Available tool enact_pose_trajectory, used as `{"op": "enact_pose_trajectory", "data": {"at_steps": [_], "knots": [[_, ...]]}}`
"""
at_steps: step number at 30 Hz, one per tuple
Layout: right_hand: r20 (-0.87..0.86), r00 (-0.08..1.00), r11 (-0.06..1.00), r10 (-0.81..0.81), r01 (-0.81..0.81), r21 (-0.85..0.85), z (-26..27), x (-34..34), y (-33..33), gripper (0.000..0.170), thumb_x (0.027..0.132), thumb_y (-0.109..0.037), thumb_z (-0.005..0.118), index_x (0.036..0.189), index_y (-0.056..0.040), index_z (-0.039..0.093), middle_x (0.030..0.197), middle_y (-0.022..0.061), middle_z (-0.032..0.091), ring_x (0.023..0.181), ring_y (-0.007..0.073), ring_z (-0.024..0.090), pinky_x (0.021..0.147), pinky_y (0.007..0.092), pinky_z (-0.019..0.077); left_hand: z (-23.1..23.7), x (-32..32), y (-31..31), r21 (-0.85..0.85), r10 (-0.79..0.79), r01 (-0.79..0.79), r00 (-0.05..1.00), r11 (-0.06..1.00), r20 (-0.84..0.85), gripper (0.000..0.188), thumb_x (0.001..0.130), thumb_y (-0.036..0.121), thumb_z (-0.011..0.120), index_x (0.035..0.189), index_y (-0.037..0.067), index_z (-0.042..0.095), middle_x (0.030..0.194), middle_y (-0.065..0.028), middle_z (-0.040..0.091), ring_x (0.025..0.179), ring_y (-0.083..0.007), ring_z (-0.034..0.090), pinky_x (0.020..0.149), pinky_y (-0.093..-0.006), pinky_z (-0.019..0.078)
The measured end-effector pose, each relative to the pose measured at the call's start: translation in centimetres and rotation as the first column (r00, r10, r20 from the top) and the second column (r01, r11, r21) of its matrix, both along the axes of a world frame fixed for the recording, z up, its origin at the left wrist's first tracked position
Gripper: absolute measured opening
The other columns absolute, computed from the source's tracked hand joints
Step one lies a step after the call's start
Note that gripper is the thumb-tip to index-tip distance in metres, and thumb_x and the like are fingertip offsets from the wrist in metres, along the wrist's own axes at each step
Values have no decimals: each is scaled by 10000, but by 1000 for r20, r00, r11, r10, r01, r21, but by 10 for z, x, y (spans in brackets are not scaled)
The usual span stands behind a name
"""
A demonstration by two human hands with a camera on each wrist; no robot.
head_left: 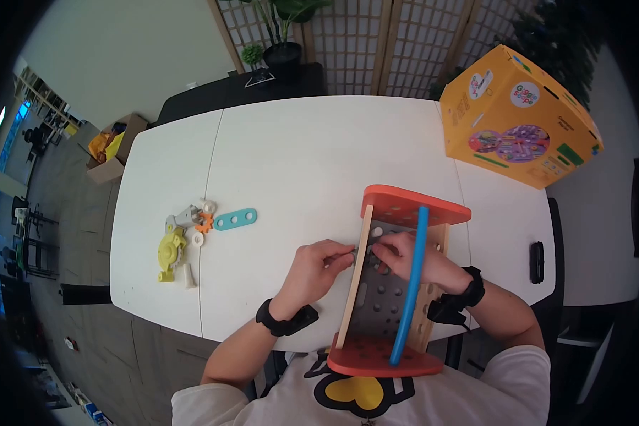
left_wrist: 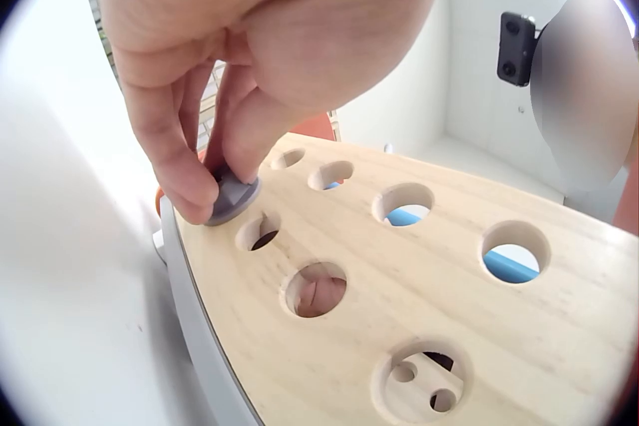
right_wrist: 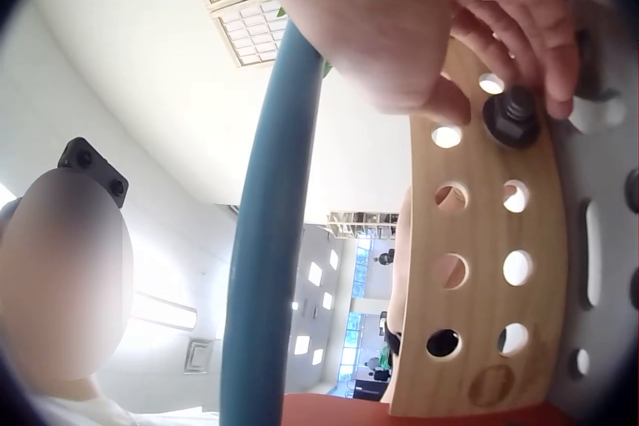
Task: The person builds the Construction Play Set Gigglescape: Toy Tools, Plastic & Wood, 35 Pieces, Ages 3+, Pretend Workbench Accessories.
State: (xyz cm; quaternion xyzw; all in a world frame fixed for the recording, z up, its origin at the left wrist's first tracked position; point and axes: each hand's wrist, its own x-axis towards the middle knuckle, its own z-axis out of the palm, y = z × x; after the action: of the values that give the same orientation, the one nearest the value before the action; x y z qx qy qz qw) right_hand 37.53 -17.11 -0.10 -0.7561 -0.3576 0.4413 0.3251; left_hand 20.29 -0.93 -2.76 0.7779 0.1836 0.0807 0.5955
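Note:
A toy toolbox with red ends (head_left: 415, 202), wooden side panels (head_left: 355, 284), a grey perforated base (head_left: 380, 291) and a blue bar handle (head_left: 410, 284) lies across the table before the person. Outside the left panel, the left hand (head_left: 314, 271) (left_wrist: 270, 26) pinches a round grey bolt head (left_wrist: 235, 196) against the wood. The right hand (head_left: 415, 259) (right_wrist: 429, 26) reaches inside the box beneath the bar. Its thumb and fingers are spread around a dark nut (right_wrist: 511, 124) on a bolt end at the inner face; firm contact is not clear.
On the table's left lie a teal perforated strip (head_left: 236, 219), a yellow-green piece (head_left: 169, 252), a grey piece (head_left: 187, 217), an orange piece (head_left: 204, 224) and a white bolt (head_left: 189, 275). A yellow carton (head_left: 515, 117) stands back right; a black object (head_left: 537, 263) lies near the right edge.

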Motion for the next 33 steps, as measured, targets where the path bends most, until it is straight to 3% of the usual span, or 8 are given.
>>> {"op": "enact_pose_trajectory", "data": {"at_steps": [1,7,10,13,19,22,28,33], "knots": [[-55,997,996,-61,64,58,-3,-2,-1,258,984,-206,719,1032,46,695,903,139,756,820,181,745,733,322,586,0,1,0,9,-2,2,1000,1000,7,229,955,96,743,1158,-11,755,1007,-164,760,824,-229,742,750,-319,578],[142,987,993,78,-90,79,2,0,-7,222,1028,-174,641,1036,43,688,920,159,757,836,210,754,740,351,580,1,2,0,43,-5,5,1000,999,2,229,954,100,746,1154,-9,756,997,-163,758,800,-234,733,742,-322,576],[108,975,978,192,-181,-103,8,3,0,237,1037,-190,623,1058,36,692,929,138,763,823,204,752,734,338,567,1,2,0,30,-2,3,1000,1000,-12,228,957,102,743,1155,-10,756,998,-163,759,802,-236,735,741,-325,574],[35,994,978,104,-96,-184,3,2,2,238,1039,-192,609,1087,27,691,927,122,761,829,202,751,726,329,557,1,2,1,31,-10,11,1000,999,-17,224,960,104,739,1150,-14,755,997,-167,761,812,-240,741,743,-329,574],[134,986,957,-95,53,284,-9,-8,-6,259,1023,-251,620,1017,1,680,772,147,698,767,218,724,696,371,547,13,2,1,22,-27,29,994,999,-102,214,985,30,689,1178,-52,735,1005,-138,765,929,-179,732,842,-298,585],[209,978,974,10,-57,218,-6,-6,-8,264,1007,-243,642,1027,16,686,820,157,722,788,236,729,712,376,555,13,3,-1,31,-21,24,995,999,-102,210,983,29,688,1170,-53,739,1001,-141,768,924,-179,733,840,-303,585],[133,976,970,174,-147,-196,2,1,5,248,981,-183,653,1080,39,705,842,163,744,813,222,741,745,363,569,17,4,-2,34,-10,14,994,999,-104,207,982,34,686,1163,-50,744,1001,-143,774,917,-180,736,838,-310,583],[139,990,993,-6,-9,114,-5,-5,-6,296,982,-253,661,1037,35,697,913,172,750,818,269,732,755,371,574,15,3,-3,20,-1,3,995,1000,-100,202,986,29,678,1161,-50,742,989,-141,777,919,-181,738,839,-308,581]]}}
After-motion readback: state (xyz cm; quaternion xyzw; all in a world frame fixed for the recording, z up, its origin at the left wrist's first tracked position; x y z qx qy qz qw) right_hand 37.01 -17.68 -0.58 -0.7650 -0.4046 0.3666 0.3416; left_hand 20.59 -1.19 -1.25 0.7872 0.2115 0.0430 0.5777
